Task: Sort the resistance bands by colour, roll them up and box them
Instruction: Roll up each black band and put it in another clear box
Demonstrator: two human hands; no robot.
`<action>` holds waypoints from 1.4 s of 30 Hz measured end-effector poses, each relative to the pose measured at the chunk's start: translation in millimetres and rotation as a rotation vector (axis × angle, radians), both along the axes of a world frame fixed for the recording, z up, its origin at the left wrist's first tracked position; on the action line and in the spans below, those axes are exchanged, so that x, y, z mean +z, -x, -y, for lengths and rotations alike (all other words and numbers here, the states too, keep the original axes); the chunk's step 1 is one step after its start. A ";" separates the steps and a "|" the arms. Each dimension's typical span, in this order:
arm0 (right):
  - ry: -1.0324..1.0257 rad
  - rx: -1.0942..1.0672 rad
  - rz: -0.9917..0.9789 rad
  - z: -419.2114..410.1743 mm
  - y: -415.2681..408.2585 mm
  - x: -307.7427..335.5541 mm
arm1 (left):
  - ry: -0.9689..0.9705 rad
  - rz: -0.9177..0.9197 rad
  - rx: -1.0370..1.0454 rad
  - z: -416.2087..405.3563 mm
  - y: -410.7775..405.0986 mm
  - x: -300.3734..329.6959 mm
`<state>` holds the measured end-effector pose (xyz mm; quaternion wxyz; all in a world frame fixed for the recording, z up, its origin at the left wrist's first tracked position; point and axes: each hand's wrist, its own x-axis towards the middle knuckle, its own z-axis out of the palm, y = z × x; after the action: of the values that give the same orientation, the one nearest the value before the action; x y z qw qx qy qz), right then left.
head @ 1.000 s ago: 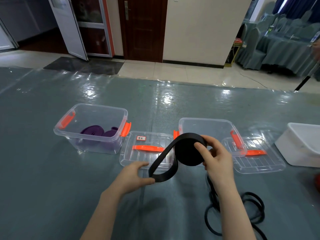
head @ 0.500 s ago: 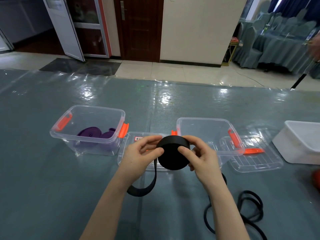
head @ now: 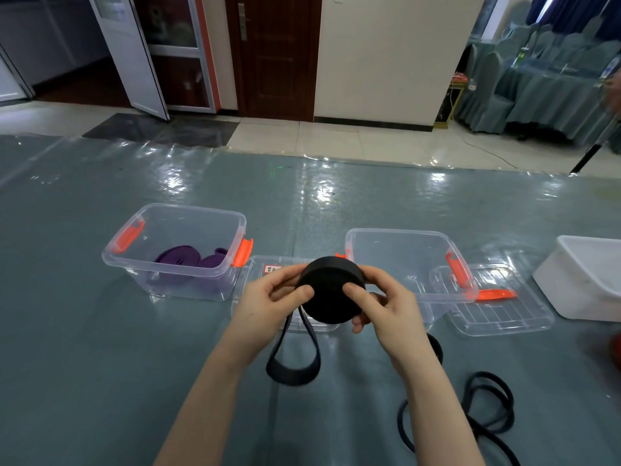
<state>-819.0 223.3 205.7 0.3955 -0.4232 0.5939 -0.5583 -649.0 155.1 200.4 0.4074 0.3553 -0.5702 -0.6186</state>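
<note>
- Already boxed: purple bands lie rolled in the left clear box. I make out two coils, though the box wall blurs them, so the count is not certain.
- Under way: one black band is wound nearly into a full roll, held above the table between the two boxes. A short loop of it hangs loose below the roll.
- Left hand grips the roll's left side, thumb on its face, fingers curled behind.
- Right hand grips the right side likewise, thumb pressed on the face, fingers wrapped round the rim.
- To my judgement, what remains: wind in the hanging loop, drop the roll into the right clear box, which looks empty, then deal with the loose black bands lying near right on the table.
- Loose black bands: several loops overlap, so I cannot count them.
- Counts: two clear boxes, two clear lids lying flat beside them, one white tub at far right.
</note>
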 end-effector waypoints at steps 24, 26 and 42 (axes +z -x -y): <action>-0.161 0.164 -0.172 -6.0 -0.9 -15.0 | 0.018 0.148 0.049 2.4 -16.8 -18.4; -0.195 0.233 -0.338 -4.4 6.5 -11.4 | 0.043 0.182 -0.011 2.3 -18.3 -16.7; -0.170 0.100 -0.054 -9.2 -0.9 -21.2 | 0.010 0.148 0.003 -3.7 -17.7 -21.8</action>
<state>-818.2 232.5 184.5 0.4411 -0.4324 0.6276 -0.4739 -631.2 158.9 178.6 0.3670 0.3989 -0.6013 -0.5871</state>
